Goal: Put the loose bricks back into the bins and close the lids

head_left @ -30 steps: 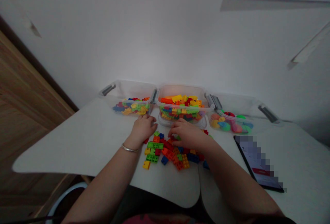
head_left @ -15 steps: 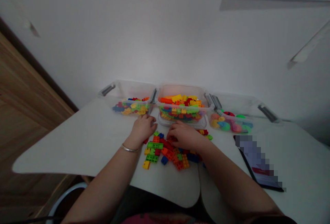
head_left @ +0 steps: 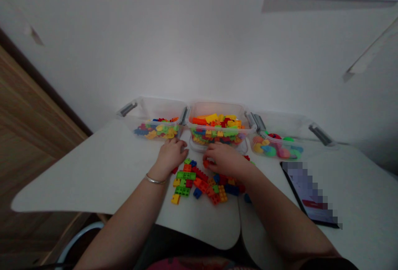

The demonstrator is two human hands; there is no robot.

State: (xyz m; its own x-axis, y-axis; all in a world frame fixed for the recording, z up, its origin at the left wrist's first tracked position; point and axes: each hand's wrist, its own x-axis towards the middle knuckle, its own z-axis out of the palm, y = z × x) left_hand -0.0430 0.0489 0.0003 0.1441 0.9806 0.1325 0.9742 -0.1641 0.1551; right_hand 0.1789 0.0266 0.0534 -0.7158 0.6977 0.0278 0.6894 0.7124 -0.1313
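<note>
Colourful toy building bricks [head_left: 186,175] lie in a loose pile on the white table between my hands. My right hand [head_left: 228,160] is above the far side of the pile, its fingers bent round a small orange-red brick [head_left: 207,163] that shows at the fingertips. My left hand [head_left: 170,154] rests on the table left of the pile, fingers loosely spread and nothing visible in them. Beside its wrist a red brick [head_left: 174,170] pokes out. A long dark red brick [head_left: 200,174] lies in the pile, below my right fingers. My right forearm hides some bricks.
Along the wall stand three clear boxes: a left box [head_left: 155,123] with bricks, a middle box [head_left: 222,130] fuller of bricks and set on a lid [head_left: 199,148], and a right box [head_left: 300,139] with rounded colourful toys. A phone or tablet [head_left: 306,195] lies at right.
My right hand has risen slightly away from the pile with the orange-red brick at its fingertips, uncovering more of the long red brick. My left hand has stayed put.
</note>
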